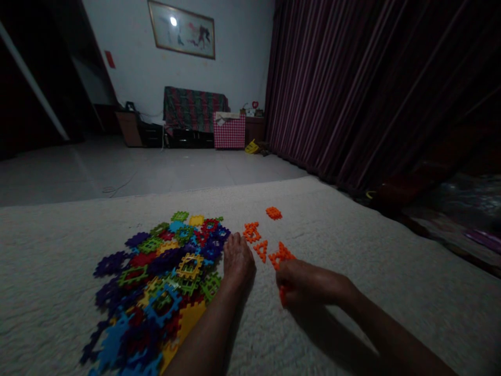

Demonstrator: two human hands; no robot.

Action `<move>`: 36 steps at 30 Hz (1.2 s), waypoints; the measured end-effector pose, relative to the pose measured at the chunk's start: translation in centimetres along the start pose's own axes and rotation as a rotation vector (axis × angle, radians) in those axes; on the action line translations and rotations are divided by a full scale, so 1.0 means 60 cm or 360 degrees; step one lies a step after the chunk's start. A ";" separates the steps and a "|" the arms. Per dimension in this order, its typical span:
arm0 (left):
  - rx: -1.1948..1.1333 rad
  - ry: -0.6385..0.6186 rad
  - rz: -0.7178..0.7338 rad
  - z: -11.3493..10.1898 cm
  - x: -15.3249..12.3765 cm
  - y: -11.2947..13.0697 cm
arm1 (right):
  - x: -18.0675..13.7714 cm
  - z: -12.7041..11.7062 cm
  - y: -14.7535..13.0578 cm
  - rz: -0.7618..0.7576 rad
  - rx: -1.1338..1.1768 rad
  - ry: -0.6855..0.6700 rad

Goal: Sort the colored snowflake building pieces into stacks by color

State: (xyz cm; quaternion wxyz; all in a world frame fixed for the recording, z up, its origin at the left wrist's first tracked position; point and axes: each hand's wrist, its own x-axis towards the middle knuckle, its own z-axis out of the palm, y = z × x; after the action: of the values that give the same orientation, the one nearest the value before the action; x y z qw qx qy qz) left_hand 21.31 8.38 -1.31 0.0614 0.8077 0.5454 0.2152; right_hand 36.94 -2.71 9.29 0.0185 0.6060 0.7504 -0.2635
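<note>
A heap of colourful interlocking plastic pieces (156, 282) lies on the pale carpet (352, 271) at the lower left. My left hand (237, 259) rests at the heap's right edge with its fingers curled down onto the carpet; what is under them is hidden. To its right lie separate orange pieces (254, 233), one further back (273, 212). My right hand (303, 284) is closed around an orange piece (282, 296), right beside another orange piece (281, 255).
Dark striped curtains (352, 89) hang along the right. Beyond the carpet is a tiled floor (136, 167), then a covered sofa (193, 112), a checked pink box (229, 131) and a framed picture (181, 28) on the far wall. Dark clutter (450, 209) lies at the right.
</note>
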 end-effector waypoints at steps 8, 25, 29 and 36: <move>0.0013 0.0013 -0.0014 0.002 0.002 0.000 | 0.169 -0.058 0.062 0.0262 -0.0103 0.1237; 0.0039 -0.0045 -0.0033 -0.007 0.000 0.004 | 0.195 -0.024 0.142 0.0405 0.0381 0.0882; 0.0033 -0.0039 -0.0030 -0.002 0.001 0.002 | 0.196 -0.030 0.143 0.0435 0.0285 0.0853; 0.0028 -0.0021 -0.0029 0.001 0.003 0.001 | 0.189 -0.039 0.140 0.0420 0.0199 0.0789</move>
State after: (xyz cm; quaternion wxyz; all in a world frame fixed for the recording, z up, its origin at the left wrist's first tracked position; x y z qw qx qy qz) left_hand 21.44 8.53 -1.32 0.0597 0.8046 0.5543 0.2044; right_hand 42.32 9.53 4.25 -0.1688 0.7443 0.6289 -0.1484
